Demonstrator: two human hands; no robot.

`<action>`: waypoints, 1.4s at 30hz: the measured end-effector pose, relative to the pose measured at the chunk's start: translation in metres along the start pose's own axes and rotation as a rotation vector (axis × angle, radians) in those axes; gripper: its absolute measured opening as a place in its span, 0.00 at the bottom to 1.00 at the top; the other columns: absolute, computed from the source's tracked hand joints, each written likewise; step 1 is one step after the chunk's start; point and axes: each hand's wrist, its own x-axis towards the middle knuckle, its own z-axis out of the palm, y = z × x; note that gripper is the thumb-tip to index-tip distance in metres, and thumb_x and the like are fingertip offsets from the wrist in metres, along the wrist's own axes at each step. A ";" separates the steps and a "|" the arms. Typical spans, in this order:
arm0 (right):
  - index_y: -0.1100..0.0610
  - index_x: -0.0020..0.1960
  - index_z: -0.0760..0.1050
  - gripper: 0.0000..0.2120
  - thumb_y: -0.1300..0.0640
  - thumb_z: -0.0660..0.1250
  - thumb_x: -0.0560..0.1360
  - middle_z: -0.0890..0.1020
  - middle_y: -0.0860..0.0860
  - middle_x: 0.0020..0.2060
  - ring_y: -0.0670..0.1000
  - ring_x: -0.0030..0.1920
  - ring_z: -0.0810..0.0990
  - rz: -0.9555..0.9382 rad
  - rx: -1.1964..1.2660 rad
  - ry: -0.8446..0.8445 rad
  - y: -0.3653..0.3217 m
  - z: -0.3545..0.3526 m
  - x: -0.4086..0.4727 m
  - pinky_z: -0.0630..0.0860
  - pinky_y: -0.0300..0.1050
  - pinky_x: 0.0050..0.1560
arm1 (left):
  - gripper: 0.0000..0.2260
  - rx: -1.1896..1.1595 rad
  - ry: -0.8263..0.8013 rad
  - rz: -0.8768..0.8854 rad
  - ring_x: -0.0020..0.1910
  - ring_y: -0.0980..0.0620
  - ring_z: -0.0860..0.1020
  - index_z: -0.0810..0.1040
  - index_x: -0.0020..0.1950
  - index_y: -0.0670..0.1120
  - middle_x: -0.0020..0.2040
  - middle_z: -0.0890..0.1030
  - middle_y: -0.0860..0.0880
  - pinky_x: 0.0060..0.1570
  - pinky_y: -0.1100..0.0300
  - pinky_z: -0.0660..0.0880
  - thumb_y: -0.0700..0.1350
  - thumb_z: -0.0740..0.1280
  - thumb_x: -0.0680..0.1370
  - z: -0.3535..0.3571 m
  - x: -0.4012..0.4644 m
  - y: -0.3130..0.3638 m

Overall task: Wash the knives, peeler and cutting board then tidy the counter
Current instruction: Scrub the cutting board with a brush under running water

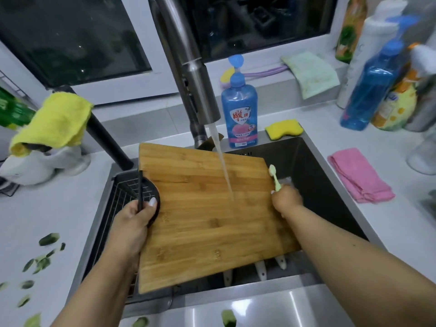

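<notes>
A bamboo cutting board lies tilted over the sink, with water from the steel faucet running onto its middle. My left hand grips the board's black handle at its left edge. At the board's right edge my right hand holds a pale green peeler, its head pointing up. Three white knife handles stick out from under the board's near edge; their blades are hidden.
Blue dish soap bottle and yellow sponge sit behind the sink. A pink cloth lies on the right counter, bottles at far right. Green peel scraps litter the left counter. A yellow cloth drapes at left. A wire rack fills the sink's left side.
</notes>
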 end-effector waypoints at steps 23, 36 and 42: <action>0.60 0.58 0.75 0.24 0.45 0.72 0.71 0.80 0.57 0.51 0.55 0.41 0.79 0.396 0.978 -0.171 0.012 -0.019 -0.014 0.78 0.50 0.39 | 0.13 0.356 0.006 0.297 0.50 0.57 0.77 0.72 0.59 0.51 0.48 0.79 0.54 0.45 0.62 0.70 0.53 0.51 0.83 -0.033 0.003 0.016; 0.52 0.35 0.72 0.16 0.43 0.66 0.75 0.74 0.48 0.20 0.46 0.20 0.74 0.471 1.339 -0.305 0.010 -0.031 -0.022 0.72 0.32 0.21 | 0.14 -0.175 0.049 0.356 0.46 0.62 0.77 0.75 0.50 0.53 0.47 0.79 0.57 0.46 0.64 0.71 0.52 0.50 0.84 -0.022 -0.004 0.044; 0.59 0.37 0.77 0.14 0.51 0.68 0.75 0.79 0.53 0.25 0.49 0.22 0.78 0.376 1.272 -0.499 0.017 -0.045 -0.037 0.75 0.36 0.21 | 0.20 -0.460 0.022 0.239 0.42 0.52 0.77 0.71 0.32 0.47 0.39 0.80 0.51 0.52 0.52 0.72 0.55 0.58 0.81 -0.033 0.023 0.045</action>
